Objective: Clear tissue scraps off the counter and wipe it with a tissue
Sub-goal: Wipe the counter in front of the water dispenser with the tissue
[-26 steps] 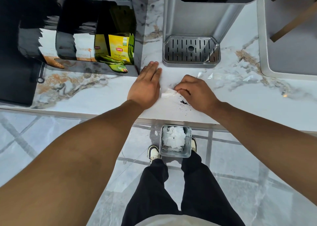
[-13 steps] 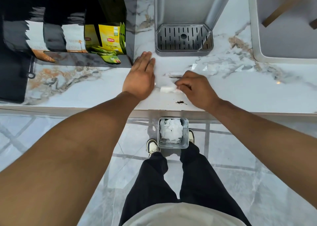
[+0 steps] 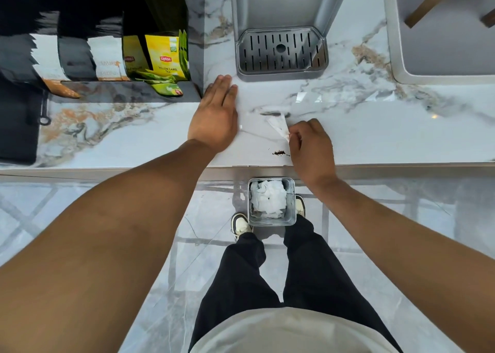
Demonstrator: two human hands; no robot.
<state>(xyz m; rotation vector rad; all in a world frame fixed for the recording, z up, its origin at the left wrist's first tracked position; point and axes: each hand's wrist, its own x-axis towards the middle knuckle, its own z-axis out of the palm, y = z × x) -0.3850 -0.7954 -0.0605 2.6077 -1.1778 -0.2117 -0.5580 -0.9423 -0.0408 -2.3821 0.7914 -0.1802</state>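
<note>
The right hand (image 3: 310, 149) pinches a white tissue scrap (image 3: 280, 126) between thumb and fingertips at its near corner, the rest of the scrap angling up and away to the far left, just off the marble tabletop (image 3: 388, 138). The left hand (image 3: 214, 119) lies flat, fingers together and extended, palm pressed on the tabletop just left of the scrap. The scrap looks feather-light, limp and easy to tear, so a gentle pinch at a corner or fold should do; it will not slip, but a draught could carry it. A small pile of dark crumbs (image 3: 280, 153) sits near the front edge, just beside the right hand; possibly tea dust, too small to tell. On the floor below the edge stands a small metal bin (image 3: 272, 220) already holding white tissue. Farther back stands a dispenser's slotted drip tray (image 3: 281, 51), and to the far left a rack with yellow Lipton tea packets (image 3: 164, 58). Nothing blocks the short path from scrap to bin.
</note>
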